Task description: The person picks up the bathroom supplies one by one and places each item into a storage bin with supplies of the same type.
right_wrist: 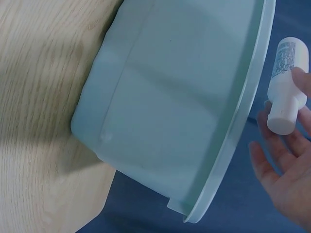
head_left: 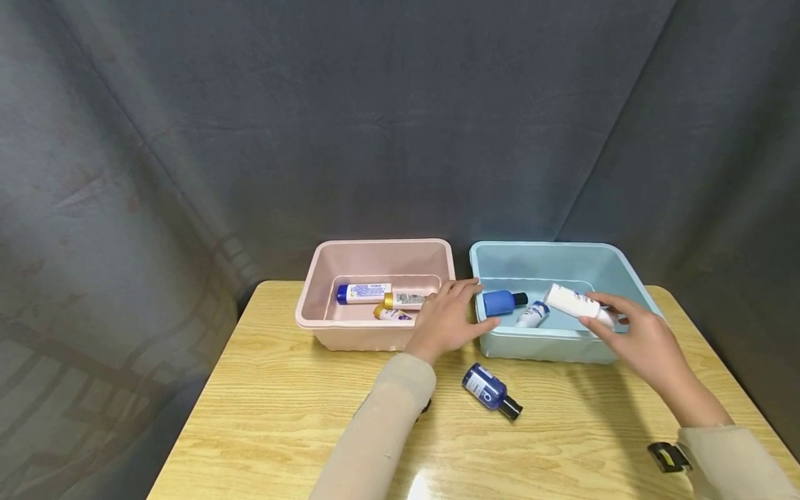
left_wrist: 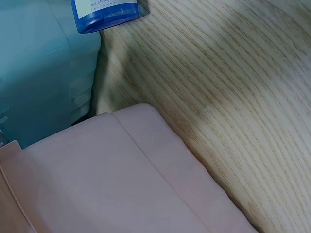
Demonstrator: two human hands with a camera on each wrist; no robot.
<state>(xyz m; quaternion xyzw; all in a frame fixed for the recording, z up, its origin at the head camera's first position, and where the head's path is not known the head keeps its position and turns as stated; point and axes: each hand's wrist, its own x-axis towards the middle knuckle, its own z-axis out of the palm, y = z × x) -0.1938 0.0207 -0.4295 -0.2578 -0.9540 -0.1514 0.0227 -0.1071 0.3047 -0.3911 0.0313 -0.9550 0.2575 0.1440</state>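
My right hand (head_left: pixel 644 340) grips a white bottle (head_left: pixel 573 303) by its capped end, over the light blue bin (head_left: pixel 550 347). In the right wrist view the white bottle (right_wrist: pixel 286 82) shows its narrower cap and a printed label, pinched between thumb and fingers. My left hand (head_left: pixel 446 316) has its fingers spread at the blue bin's left rim, with nothing between them. Inside the blue bin lie a blue bottle (head_left: pixel 498 303) with a black cap and a small white-and-blue container (head_left: pixel 533 314). A dark blue bottle (head_left: pixel 484 387) lies on the table in front of the bins.
A pink bin (head_left: pixel 356 338) stands left of the blue one, partly behind my left hand. It holds a white tube with a blue cap (head_left: pixel 365 293), a gold-capped tube (head_left: pixel 406 300) and a smaller yellow-capped tube (head_left: pixel 394 314). Grey curtain (head_left: pixel 400 139) hangs behind the wooden table (head_left: pixel 269 410).
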